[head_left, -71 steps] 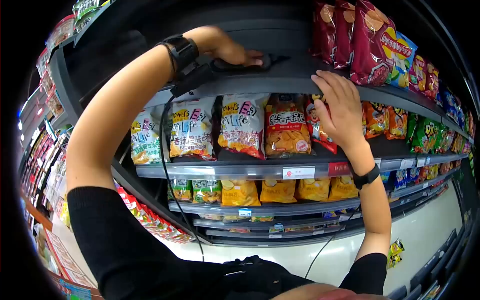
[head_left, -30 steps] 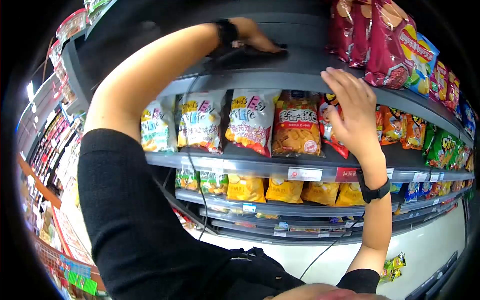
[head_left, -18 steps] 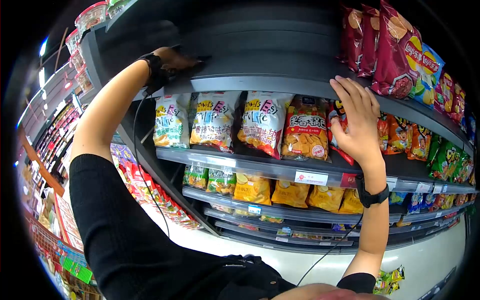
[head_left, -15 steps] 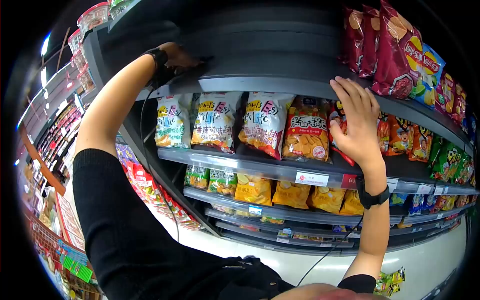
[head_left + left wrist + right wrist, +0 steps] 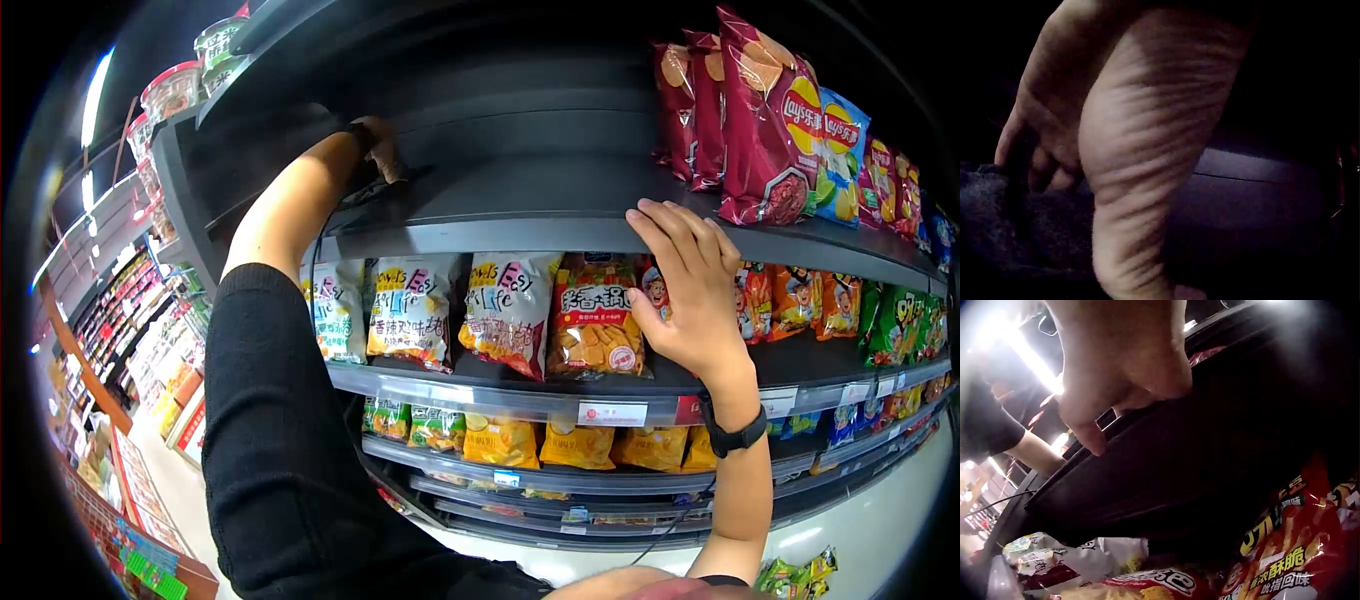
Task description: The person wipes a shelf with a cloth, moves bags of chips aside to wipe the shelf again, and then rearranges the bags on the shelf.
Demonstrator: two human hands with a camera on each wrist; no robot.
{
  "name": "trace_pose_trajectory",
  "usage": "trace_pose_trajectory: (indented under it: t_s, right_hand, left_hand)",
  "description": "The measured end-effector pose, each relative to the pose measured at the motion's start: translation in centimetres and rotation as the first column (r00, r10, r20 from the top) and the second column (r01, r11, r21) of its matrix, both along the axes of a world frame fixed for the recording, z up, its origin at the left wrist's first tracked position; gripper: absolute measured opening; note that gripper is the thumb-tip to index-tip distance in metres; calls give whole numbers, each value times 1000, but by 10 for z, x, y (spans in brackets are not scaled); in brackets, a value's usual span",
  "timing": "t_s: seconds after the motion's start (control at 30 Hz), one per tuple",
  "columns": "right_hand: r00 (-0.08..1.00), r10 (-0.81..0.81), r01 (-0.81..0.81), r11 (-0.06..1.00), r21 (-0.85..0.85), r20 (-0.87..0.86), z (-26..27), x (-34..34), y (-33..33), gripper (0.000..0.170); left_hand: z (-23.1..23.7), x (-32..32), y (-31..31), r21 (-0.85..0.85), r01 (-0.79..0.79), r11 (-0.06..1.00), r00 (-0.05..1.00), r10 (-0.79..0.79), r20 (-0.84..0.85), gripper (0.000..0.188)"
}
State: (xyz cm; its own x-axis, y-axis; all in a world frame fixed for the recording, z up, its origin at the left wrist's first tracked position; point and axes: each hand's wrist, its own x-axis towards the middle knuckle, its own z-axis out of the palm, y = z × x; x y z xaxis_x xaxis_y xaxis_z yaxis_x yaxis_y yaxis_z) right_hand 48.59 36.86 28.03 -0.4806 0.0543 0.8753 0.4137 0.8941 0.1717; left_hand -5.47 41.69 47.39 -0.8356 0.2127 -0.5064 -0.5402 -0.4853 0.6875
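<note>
My left hand (image 5: pixel 384 160) is deep on the upper dark shelf (image 5: pixel 530 185), near its left end wall. Its fingers bend into a dark, fuzzy cloth (image 5: pixel 985 215), bunched under the palm in the left wrist view. Much of that cloth is lost in shadow. My right hand (image 5: pixel 690 295) rests against the front edge of the same shelf, with its fingers extended upward over the lip. In the right wrist view its thumb and fingertips meet the shelf edge (image 5: pixel 1141 428).
Maroon chip bags (image 5: pixel 765 130) stand at the right on the upper shelf. Below are white snack bags (image 5: pixel 510 310) and a red rice-cracker bag (image 5: pixel 598 320). Yellow bags (image 5: pixel 500 440) fill a lower shelf. A thin cable (image 5: pixel 313 260) hangs from the left wrist.
My left hand swept right across the shelf with the dark cloth, then returned to the left end, and now sits slightly further right. The right hand stays at the edge. The head view has shifted.
</note>
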Motion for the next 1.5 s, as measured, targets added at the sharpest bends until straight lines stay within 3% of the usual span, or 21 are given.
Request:
trace_pose_trajectory:
  t_s: [0.03, 0.07, 0.1, 0.13, 0.23, 0.33, 0.43, 0.53, 0.63, 0.73, 0.83, 0.93, 1.1, 1.13, 1.2, 1.27, 1.3, 1.33, 1.4, 1.47, 1.5]
  right_hand:
    - [1000, -8, 8, 1000, 1, -5, 0, -2, 0, 71]
    - [1000, -16, 16, 1000, 2, -6, -1, -4, -1, 71]
    - [1000, -23, 23, 1000, 3, -4, -1, -4, 1, 69]
    - [1000, -24, 24, 1000, 9, 0, -2, -3, 2, 68]
    - [1000, -23, 23, 999, 24, -3, -1, -3, 1, 67]
    - [1000, -22, 22, 999, 26, 0, 1, -1, -1, 67]
    - [1000, -6, 6, 1000, 17, 2, 1, 0, -1, 67]
    - [1000, -3, 3, 1000, -4, 1, 3, 3, -4, 68]
    - [1000, 4, -4, 1000, 20, 3, 2, 2, 0, 69]
    - [1000, -4, 4, 1000, 10, 2, 3, 2, -3, 69]
    - [1000, 10, -10, 1000, 0, -4, 5, 2, -5, 69]
    - [1000, 7, -8, 1000, -28, -1, 7, 2, -8, 68]
    - [1000, -3, 3, 1000, -29, 3, 7, -1, -9, 69]
    - [1000, -2, 2, 1000, -30, 3, 8, -1, -7, 69]
    - [1000, -9, 9, 1000, -14, 10, 8, -2, -8, 69]
    - [1000, -8, 8, 1000, 1, 0, 8, -5, -6, 69]
    - [1000, -11, 11, 1000, -6, 10, 9, -5, -5, 68]
    - [1000, -26, 26, 1000, -1, -1, 7, -6, -3, 68]
    - [1000, 0, 0, 1000, 4, -5, 7, -8, -1, 68]
    - [999, 46, -46, 996, 72, 4, 10, -10, 3, 66]
    - [1000, 7, -6, 996, 89, -9, 8, -12, 2, 66]
  left_hand:
    - [0, -2, 6, -715, 32, 698, 912, -313, -264, 82]
    - [1, 15, -9, -970, -120, 209, 651, -721, -236, 81]
    - [1, 37, -28, -858, -452, -242, 348, -934, 81, 80]
    - [0, 57, -43, -442, -792, -421, 156, -839, 521, 80]
    - [3, 128, -39, -294, -869, -398, 166, -794, 585, 83]
    - [-1, 147, -11, -314, -910, -270, 61, -837, 543, 97]
    - [-14, 141, 62, -710, -659, -248, -145, -884, 444, 107]
    - [-7, 205, 69, -580, -759, -296, -114, -817, 565, 109]
    - [-9, 227, 89, -536, -819, -203, -188, -788, 586, 105]
    - [-9, 250, 84, -807, -583, -92, -468, -775, 426, 97]
    - [-11, 273, 83, -876, -482, -5, -643, -677, 357, 81]
    - [-14, 287, 85, -834, -546, 72, -677, -624, 390, 69]
    - [-21, 300, 64, -924, -355, 143, -868, -417, 269, 61]
    - [-22, 294, 68, -969, -234, 75, -915, -355, 193, 60]
    - [-22, 300, 48, -952, -244, 183, -943, -272, 190, 59]
    - [-17, 304, 32, -978, -204, 45, -958, -215, 190, 60]
    - [-25, 297, 30, -986, -86, 145, -992, -100, 72, 50]
    - [-16, 301, -26, -997, -65, 45, -991, -117, 60, 54]
    - [-16, 302, -35, -995, -95, -6, -976, -194, 94, 70]
    - [-17, 292, -46, -970, -158, 187, -981, -138, 134, 68]
    - [-18, 287, -51, -979, -153, 132, -982, -136, 135, 69]
